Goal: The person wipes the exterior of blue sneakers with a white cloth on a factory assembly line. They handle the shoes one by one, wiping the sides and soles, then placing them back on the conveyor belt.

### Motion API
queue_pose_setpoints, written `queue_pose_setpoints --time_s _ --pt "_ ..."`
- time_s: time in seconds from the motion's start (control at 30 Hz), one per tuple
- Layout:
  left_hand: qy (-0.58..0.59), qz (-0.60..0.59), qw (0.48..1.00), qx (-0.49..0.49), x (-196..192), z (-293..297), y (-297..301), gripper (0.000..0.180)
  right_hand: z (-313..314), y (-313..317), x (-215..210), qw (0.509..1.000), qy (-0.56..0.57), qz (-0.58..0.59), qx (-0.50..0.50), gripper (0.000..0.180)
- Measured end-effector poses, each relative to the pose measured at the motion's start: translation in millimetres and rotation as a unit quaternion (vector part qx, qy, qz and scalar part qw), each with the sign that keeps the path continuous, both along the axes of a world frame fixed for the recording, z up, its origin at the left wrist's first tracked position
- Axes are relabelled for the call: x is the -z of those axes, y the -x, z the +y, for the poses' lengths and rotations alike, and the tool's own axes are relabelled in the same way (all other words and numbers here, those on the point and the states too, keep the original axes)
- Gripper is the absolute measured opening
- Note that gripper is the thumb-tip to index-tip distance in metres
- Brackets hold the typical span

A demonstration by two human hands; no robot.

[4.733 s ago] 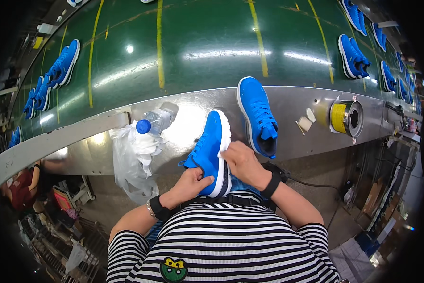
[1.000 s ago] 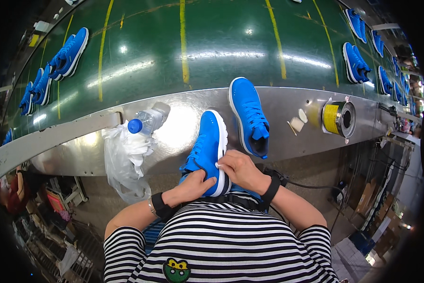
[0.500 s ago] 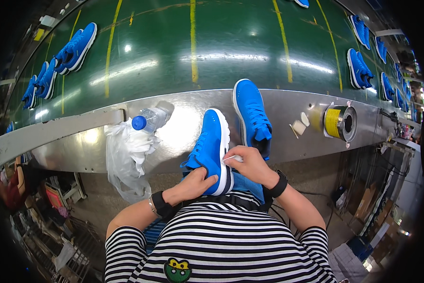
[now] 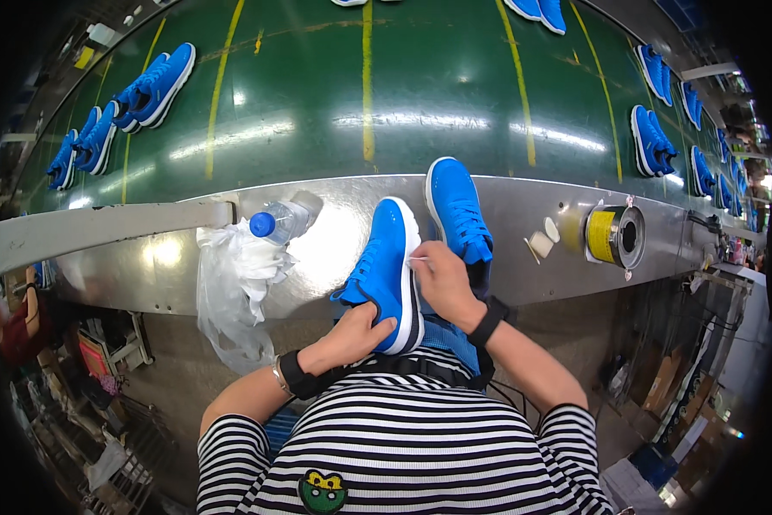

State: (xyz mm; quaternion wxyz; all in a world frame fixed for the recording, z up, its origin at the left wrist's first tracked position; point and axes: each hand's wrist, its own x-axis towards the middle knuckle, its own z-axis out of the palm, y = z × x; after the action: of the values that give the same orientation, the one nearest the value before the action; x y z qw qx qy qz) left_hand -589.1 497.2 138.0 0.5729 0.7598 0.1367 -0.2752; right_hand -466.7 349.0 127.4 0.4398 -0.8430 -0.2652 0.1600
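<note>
A blue sneaker [image 4: 377, 266] with a white sole is tilted on its side at the bench's near edge, toe pointing away from me. My left hand [image 4: 352, 336] is closed around its heel end, fingers partly hidden at the collar. Against the sole's upper edge, about midway along its right side, my right hand [image 4: 444, 283] pinches a thin white swab-like stick [image 4: 418, 258]. Most of the stick is hidden by the fingers. The matching blue sneaker [image 4: 457, 202] stands just beyond my right hand, its heel partly covered by that hand.
On the metal bench [image 4: 352, 184] lie a water bottle [image 4: 285, 221], a white plastic bag [image 4: 231, 296] hanging over the edge, small white pieces [image 4: 541, 244] and a yellow-labelled tin [image 4: 605, 235]. A green conveyor [image 4: 300, 94] carries several blue sneakers. A metal bar [image 4: 111, 230] crosses at left.
My right hand has moved up along the sole edge toward the toe, with the white stick. The left hand keeps its hold. The view has shifted slightly, and more sneakers show at the far edge.
</note>
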Motion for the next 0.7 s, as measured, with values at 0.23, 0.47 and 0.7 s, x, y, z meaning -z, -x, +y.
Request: queue_pose_setpoints --time_s 0.23,0.47,0.7 --pt "-0.216 -0.026 0.973 0.071 6 1 -17 0.030 -27 16 -14 0.766 -0.299 0.540 0.179 0.016" --pt "-0.252 -0.197 0.945 0.069 -27 -8 -8 0.032 -32 37 -11 0.825 -0.266 0.472 0.162 0.015" --pt "0.154 -0.055 0.963 -0.212 -38 0 -13 0.012 -16 43 -39 0.817 -0.274 0.504 0.058 0.017"
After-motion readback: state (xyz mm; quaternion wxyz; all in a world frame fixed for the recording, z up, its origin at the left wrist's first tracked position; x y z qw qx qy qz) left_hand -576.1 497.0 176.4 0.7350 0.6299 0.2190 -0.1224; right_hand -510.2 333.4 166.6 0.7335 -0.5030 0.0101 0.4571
